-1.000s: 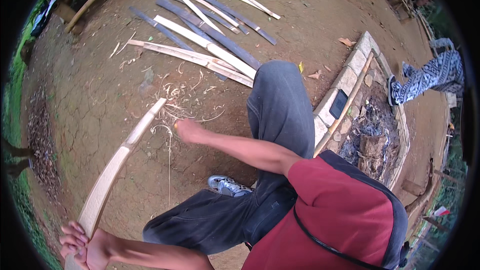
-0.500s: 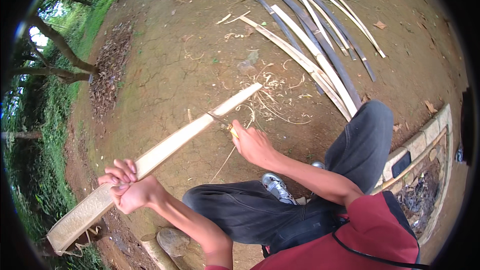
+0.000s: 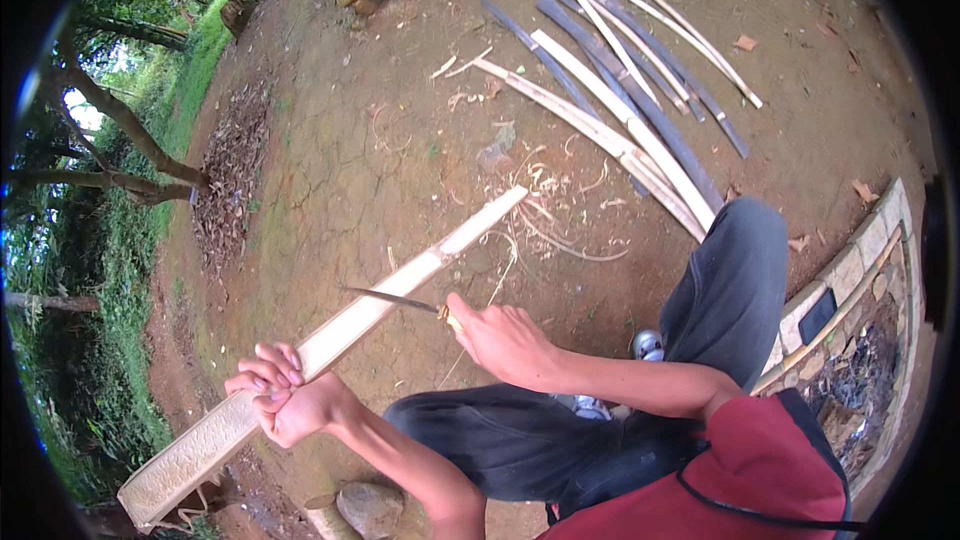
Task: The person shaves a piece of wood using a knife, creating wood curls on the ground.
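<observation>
A long pale split-bamboo strip [image 3: 365,318] slants from the lower left up toward the middle, its far end near a scatter of shavings. My left hand [image 3: 290,395] wraps round the strip at its lower part, fingers over one edge. In my right hand [image 3: 500,340] is a knife [image 3: 400,300], gripped by its light handle. The narrow dark blade lies across the strip's pale face, below a joint in the bamboo; whether its edge is touching I cannot tell.
Several pale and dark bamboo strips [image 3: 620,90] lie on the dirt ahead to the right. Curled shavings [image 3: 550,215] cover the ground by the strip's end. A stone [image 3: 370,508] sits at lower left. On a brick edging [image 3: 850,280] at right lies a dark phone-like object [image 3: 818,315].
The knife and my right hand have moved back along the strip toward my left hand, with more blade showing. The view has shifted slightly.
</observation>
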Available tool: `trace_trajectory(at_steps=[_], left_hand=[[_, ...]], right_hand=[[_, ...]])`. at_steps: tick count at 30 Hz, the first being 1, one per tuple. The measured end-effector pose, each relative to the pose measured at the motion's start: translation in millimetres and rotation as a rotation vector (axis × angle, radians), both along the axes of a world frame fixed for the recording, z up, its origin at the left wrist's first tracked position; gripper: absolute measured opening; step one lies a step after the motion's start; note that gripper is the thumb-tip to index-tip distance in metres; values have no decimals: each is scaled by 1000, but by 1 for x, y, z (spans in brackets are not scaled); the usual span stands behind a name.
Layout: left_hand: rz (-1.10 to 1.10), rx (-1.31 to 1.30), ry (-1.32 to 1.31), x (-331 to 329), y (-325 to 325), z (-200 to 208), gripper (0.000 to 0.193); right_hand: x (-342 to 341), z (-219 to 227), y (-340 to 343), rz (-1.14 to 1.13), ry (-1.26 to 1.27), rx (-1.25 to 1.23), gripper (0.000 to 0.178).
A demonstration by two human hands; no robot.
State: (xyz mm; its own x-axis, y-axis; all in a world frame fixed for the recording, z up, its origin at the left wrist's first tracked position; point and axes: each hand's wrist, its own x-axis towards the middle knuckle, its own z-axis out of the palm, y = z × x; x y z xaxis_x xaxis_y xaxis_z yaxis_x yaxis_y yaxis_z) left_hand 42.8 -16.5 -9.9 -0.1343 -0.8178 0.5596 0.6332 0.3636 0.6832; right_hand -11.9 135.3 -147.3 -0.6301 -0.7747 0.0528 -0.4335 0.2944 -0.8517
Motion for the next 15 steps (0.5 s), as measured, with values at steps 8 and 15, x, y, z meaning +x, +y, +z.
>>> trace_trajectory(at_steps=[8, 15], left_hand=[[172, 52, -15, -1, -7, -3, 10], [63, 76, 5, -1, 2, -7, 11]], right_hand=[[-17, -63, -9, -110, -55, 59, 14], [-33, -72, -6, -144, -50, 257, 22]])
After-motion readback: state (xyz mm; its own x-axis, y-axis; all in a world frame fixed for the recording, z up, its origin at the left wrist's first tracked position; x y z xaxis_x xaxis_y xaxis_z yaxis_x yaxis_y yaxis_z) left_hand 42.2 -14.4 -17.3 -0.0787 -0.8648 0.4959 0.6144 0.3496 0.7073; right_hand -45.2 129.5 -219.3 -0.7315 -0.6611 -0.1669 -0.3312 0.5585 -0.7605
